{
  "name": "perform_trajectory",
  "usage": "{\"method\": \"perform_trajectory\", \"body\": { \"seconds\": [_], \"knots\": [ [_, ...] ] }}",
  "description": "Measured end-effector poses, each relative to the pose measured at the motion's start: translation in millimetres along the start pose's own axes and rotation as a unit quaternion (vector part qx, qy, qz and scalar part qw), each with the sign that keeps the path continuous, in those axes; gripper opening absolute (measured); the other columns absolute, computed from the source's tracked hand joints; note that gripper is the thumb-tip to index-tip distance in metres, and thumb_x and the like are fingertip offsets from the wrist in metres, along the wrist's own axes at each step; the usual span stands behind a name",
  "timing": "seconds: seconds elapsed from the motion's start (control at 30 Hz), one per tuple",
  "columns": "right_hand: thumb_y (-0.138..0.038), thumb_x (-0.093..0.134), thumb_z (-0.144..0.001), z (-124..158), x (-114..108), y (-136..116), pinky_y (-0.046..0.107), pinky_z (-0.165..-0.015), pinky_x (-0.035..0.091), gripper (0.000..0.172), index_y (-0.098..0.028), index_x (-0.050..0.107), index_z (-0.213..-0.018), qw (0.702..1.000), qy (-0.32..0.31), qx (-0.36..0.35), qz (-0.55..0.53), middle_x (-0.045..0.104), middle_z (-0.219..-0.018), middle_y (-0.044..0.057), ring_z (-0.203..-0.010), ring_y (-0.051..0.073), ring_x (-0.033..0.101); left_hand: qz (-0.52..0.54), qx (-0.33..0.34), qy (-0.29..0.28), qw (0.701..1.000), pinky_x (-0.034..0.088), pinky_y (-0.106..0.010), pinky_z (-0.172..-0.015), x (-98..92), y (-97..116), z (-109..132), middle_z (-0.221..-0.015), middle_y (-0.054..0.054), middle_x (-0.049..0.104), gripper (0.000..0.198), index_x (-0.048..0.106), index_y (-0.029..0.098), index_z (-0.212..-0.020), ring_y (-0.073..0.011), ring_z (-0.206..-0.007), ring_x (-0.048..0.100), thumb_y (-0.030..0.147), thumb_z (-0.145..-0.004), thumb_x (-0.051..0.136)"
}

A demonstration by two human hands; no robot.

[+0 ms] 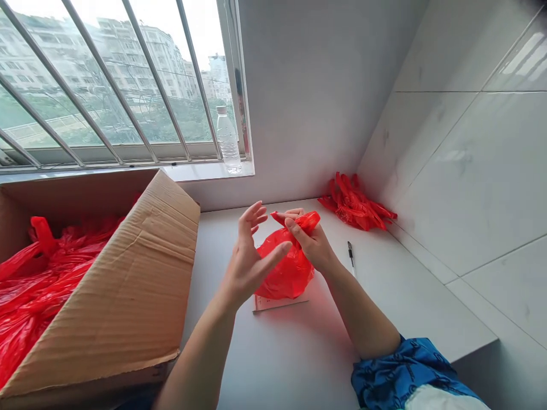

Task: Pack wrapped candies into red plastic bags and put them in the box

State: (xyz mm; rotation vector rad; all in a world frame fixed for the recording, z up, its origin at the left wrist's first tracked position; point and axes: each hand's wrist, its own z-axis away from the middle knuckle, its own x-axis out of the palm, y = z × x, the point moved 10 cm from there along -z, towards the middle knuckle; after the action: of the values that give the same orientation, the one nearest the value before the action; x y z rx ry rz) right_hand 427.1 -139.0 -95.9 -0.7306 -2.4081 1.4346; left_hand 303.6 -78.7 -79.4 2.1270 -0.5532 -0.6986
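A red plastic bag hangs bunched from my right hand, whose fingers and thumb close round its gathered top. Beside the bag's left side, my left hand is open, its fingers raised and its thumb stretched across in front of the bag. Whether the left thumb touches the plastic, I cannot tell. Below the bag, a flat pale booklet or pad lies on the white table, partly hidden by the bag.
On the left, a cardboard box holds many red plastic bags. More red bags lie heaped in the back right corner. A black-capped pen rests right of my hand. A clear bottle stands on the sill by the barred window.
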Motion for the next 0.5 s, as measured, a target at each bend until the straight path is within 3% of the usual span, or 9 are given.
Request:
{"method": "perform_trajectory", "body": {
  "seconds": [0.1,0.2,0.27,0.37,0.43,0.5],
  "knots": [
    [-0.052,0.052,-0.097,-2,-3,12,0.033,-0.094,0.051,0.039,-0.028,0.07,-0.121,0.998,-0.008,0.053,-0.04,0.054,-0.122,0.005,-0.111,0.019,0.059,-0.006,-0.093,-0.098,0.991,0.051,-0.045,-0.095,32.2,-26,6,-0.138,-0.012,0.054,0.107,0.008,0.039,-0.157,-0.029,-0.122,0.057,0.034,-0.077,0.079],
    [-0.055,0.051,-0.096,-3,-7,12,0.031,-0.084,0.053,0.042,-0.028,0.069,-0.124,0.996,-0.025,0.071,-0.049,0.056,-0.118,0.006,-0.106,0.02,0.06,0.035,-0.144,-0.115,0.982,0.052,-0.042,-0.087,41.1,-41,6,-0.11,-0.007,0.067,0.103,-0.003,0.036,-0.158,-0.0244,-0.098,0.067,0.03,-0.085,0.069],
    [-0.058,0.05,-0.096,-2,-8,12,0.03,-0.073,0.053,0.045,-0.027,0.068,-0.124,0.994,-0.044,0.091,-0.048,0.06,-0.103,0.005,-0.093,0.019,0.061,0.127,-0.173,-0.12,0.969,0.052,-0.04,-0.087,41.9,-50,3,-0.099,-0.005,0.069,0.091,0.007,0.034,-0.158,-0.0226,-0.093,0.067,0.029,-0.087,0.064],
    [-0.06,0.047,-0.096,1,-4,13,0.028,-0.055,0.043,0.047,-0.025,0.069,-0.12,0.986,-0.09,0.124,-0.063,0.059,-0.076,0.002,-0.064,0.014,0.052,0.306,-0.249,-0.165,0.904,0.053,-0.034,-0.078,51.5,-66,3,-0.086,-0.004,0.066,0.063,0.041,0.03,-0.147,-0.0204,-0.085,0.065,0.029,-0.087,0.062],
    [-0.059,0.048,-0.096,2,-1,9,0.027,-0.052,0.038,0.046,-0.024,0.068,-0.119,0.983,-0.118,0.115,-0.074,0.057,-0.068,-0.001,-0.056,0.012,0.044,0.371,-0.29,-0.164,0.867,0.052,-0.03,-0.07,53.3,-76,4,-0.077,-0.003,0.061,0.049,0.056,0.028,-0.134,-0.0173,-0.074,0.061,0.026,-0.085,0.061],
    [-0.056,0.054,-0.094,2,2,5,0.027,-0.055,0.041,0.043,-0.023,0.065,-0.12,0.983,-0.14,0.098,-0.063,0.061,-0.069,-0.001,-0.057,0.012,0.046,0.391,-0.313,-0.143,0.854,0.051,-0.028,-0.065,51.6,-82,4,-0.074,-0.002,0.059,0.046,0.06,0.029,-0.129,-0.015,-0.068,0.058,0.025,-0.084,0.06]
  ]
}}
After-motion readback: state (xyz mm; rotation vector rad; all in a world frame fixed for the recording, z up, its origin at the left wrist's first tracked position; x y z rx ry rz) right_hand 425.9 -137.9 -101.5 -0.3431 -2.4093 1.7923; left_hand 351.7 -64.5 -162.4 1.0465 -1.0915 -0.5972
